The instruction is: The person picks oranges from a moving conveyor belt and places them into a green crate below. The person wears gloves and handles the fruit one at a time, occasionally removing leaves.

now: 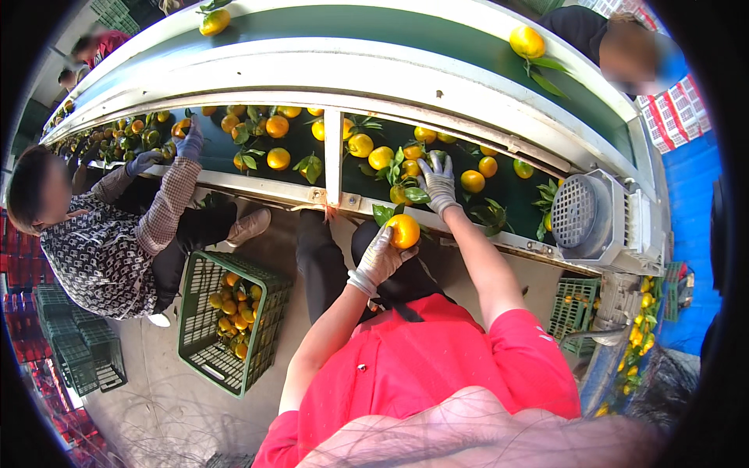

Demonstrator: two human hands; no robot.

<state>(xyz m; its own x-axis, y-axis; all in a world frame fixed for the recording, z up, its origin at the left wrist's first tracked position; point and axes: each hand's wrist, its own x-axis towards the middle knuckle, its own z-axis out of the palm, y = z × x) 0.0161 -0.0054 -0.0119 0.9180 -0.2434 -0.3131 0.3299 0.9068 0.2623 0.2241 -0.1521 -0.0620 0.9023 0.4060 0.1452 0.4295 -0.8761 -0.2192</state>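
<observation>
My left hand [380, 254], in a pale work glove, holds an orange mandarin [404, 231] just in front of the conveyor's near rail. Green leaves show beside that fruit. My right hand [439, 184], gloved too, reaches over the rail onto the dark green conveyor belt [366, 184]. Its fingers are spread over a greenish mandarin [436, 157], partly hidden beneath them; a firm grip is not visible. Close to this hand lie a leafy mandarin [400, 195], a yellow-orange one [381, 157] and two more mandarins [472, 181] on its right.
A white post [333, 155] divides the belt opening. An electric motor [579, 216] juts out at the right. On my left a co-worker [105, 245] handles fruit with gloved hands. A green plastic crate [196, 345] containing mandarins stands on the floor. An upper belt [374, 32] carries fruit.
</observation>
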